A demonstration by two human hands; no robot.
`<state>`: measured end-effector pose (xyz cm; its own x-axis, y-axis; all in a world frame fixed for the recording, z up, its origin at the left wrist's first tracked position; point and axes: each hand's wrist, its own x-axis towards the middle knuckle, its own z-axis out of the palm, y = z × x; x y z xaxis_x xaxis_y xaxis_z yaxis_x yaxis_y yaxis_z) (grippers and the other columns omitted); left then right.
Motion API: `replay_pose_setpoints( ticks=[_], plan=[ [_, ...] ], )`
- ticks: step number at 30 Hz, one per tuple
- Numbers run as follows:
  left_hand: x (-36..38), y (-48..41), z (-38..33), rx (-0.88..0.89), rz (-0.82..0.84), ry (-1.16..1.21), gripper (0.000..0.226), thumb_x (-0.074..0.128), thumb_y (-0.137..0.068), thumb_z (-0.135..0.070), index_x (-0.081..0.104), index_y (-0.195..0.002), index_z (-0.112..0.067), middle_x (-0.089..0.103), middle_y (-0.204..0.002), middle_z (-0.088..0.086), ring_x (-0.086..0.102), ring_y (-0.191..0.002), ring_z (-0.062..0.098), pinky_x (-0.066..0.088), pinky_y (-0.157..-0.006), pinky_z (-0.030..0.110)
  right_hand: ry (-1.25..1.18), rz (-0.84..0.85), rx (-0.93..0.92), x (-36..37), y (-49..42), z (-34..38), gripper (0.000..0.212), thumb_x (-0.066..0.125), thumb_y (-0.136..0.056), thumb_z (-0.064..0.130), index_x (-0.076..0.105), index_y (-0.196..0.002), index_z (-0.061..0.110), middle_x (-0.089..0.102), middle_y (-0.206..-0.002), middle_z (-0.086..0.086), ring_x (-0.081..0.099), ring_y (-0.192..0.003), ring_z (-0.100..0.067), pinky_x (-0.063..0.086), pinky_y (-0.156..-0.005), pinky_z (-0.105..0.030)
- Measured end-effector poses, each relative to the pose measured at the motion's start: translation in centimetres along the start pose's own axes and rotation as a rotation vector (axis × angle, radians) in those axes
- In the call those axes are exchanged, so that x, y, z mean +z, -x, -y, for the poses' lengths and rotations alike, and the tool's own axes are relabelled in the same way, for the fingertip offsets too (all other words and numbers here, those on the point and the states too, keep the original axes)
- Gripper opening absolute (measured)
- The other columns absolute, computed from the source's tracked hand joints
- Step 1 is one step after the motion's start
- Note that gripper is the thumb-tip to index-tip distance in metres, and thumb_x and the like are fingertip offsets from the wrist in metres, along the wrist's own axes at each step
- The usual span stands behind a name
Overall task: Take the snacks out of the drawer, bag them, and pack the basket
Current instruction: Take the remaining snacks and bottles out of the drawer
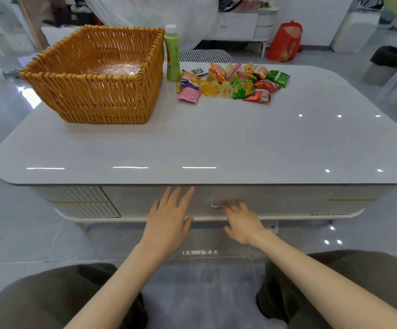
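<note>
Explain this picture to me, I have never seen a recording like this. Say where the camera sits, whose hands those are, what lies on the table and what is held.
There is no machine here: a person wears one wide-angle camera on the head, so you look down along their own arms. The left hand has straight fingers in front of the shut drawer front and holds nothing. The right hand reaches the drawer handle; blur hides whether it grips it. On the white table stand a wicker basket with something in clear wrap inside, a green bottle beside it, and a pile of small snack packets to the right of the bottle.
</note>
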<state>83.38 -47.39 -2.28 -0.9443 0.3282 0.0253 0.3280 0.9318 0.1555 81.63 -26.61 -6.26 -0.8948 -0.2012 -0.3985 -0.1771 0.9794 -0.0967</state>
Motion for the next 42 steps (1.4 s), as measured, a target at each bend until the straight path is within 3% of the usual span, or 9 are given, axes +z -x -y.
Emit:
replay_pose_setpoints(
  ticks=[3,6,13,19,25,28,33,38,42],
  plan=[
    [1.4,-0.8,0.0,0.032,-0.053,-0.04,0.082,0.084,-0.068,-0.032,0.049,-0.14,-0.013,0.059,-0.13,0.017,0.055,-0.12,0.041,0.053,-0.084,0.05,0.014,-0.007,-0.033,1.3,-1.0,0.1,0.075,0.052,-0.093,0.026,0.009,-0.153,0.011,0.012,-0.16,-0.005,0.009,-0.147,-0.025,0.019,-0.115,-0.038],
    [1.6,-1.0,0.0,0.031,-0.07,-0.067,0.082,0.088,-0.062,-0.03,0.055,-0.135,-0.009,0.061,-0.127,0.016,0.057,-0.116,0.042,0.055,-0.08,0.051,-0.019,-0.049,-0.056,1.5,-1.3,-0.1,0.079,0.058,-0.087,0.026,0.015,-0.151,0.011,0.022,-0.156,-0.007,0.019,-0.144,-0.024,0.021,-0.114,-0.034],
    [1.3,0.1,-0.4,0.008,-0.06,-0.052,0.075,0.077,-0.077,-0.029,0.044,-0.142,-0.01,0.046,-0.145,0.014,0.043,-0.132,0.041,0.047,-0.096,0.053,-0.001,0.028,-0.11,1.3,0.1,-0.1,0.079,0.062,-0.082,0.027,0.023,-0.149,0.011,0.031,-0.151,-0.008,0.029,-0.139,-0.025,0.03,-0.109,-0.035],
    [0.8,2.2,-0.9,0.004,0.012,-0.091,0.064,0.045,-0.098,-0.04,0.021,-0.152,-0.019,0.033,-0.151,0.007,0.028,-0.141,0.029,0.015,-0.117,0.055,0.031,0.138,-0.203,0.7,4.9,0.9,0.066,0.052,-0.094,0.027,0.021,-0.152,0.016,0.035,-0.151,-0.006,0.04,-0.133,-0.027,0.042,-0.103,-0.041],
    [-0.6,3.2,-1.4,-0.012,0.009,0.085,0.047,0.036,-0.1,-0.045,0.044,-0.141,-0.024,0.051,-0.129,-0.002,0.048,-0.117,0.018,0.044,-0.094,0.031,-0.086,-0.507,-0.398,-1.3,9.4,1.7,0.027,0.055,-0.093,0.029,0.062,-0.117,0.018,0.062,-0.109,0.004,0.057,-0.103,-0.016,0.052,-0.077,-0.029],
    [-1.0,3.8,-1.7,-0.034,0.02,0.146,0.043,0.037,-0.1,-0.046,0.051,-0.135,-0.026,0.057,-0.125,-0.007,0.053,-0.114,0.013,0.049,-0.09,0.028,-0.076,-0.437,-0.284,-2.0,9.9,0.3,0.034,0.046,-0.098,0.037,0.055,-0.128,0.023,0.06,-0.123,0.006,0.055,-0.112,-0.015,0.047,-0.088,-0.031],
    [-1.4,4.1,-1.6,-0.023,0.058,0.117,0.039,0.036,-0.099,-0.051,0.054,-0.126,-0.029,0.068,-0.109,-0.007,0.064,-0.097,0.011,0.053,-0.082,0.031,-0.033,-0.261,-0.209,-2.7,9.8,0.2,0.036,0.03,-0.102,0.046,0.051,-0.129,0.032,0.068,-0.103,0.007,0.063,-0.092,-0.013,0.04,-0.066,-0.027],
    [-1.5,3.3,-0.3,-0.066,0.101,0.111,0.04,0.042,-0.098,-0.046,0.047,-0.136,-0.032,0.068,-0.104,-0.007,0.064,-0.093,0.011,0.055,-0.079,0.027,-0.095,-0.137,-0.211,-3.0,7.7,0.1,0.053,0.054,-0.094,0.044,0.039,-0.143,0.029,0.057,-0.132,0.007,0.055,-0.115,-0.013,0.047,-0.091,-0.031],
    [-1.4,1.9,1.5,-0.103,0.217,0.088,0.053,0.05,-0.095,-0.045,0.035,-0.144,-0.032,0.051,-0.135,-0.004,0.051,-0.121,0.016,0.048,-0.097,0.033,-0.171,-0.002,-0.259,-2.4,5.2,0.7,0.087,0.069,-0.082,0.048,0.021,-0.152,0.026,0.02,-0.158,0.003,0.022,-0.143,-0.017,0.027,-0.115,-0.036]
  ],
)
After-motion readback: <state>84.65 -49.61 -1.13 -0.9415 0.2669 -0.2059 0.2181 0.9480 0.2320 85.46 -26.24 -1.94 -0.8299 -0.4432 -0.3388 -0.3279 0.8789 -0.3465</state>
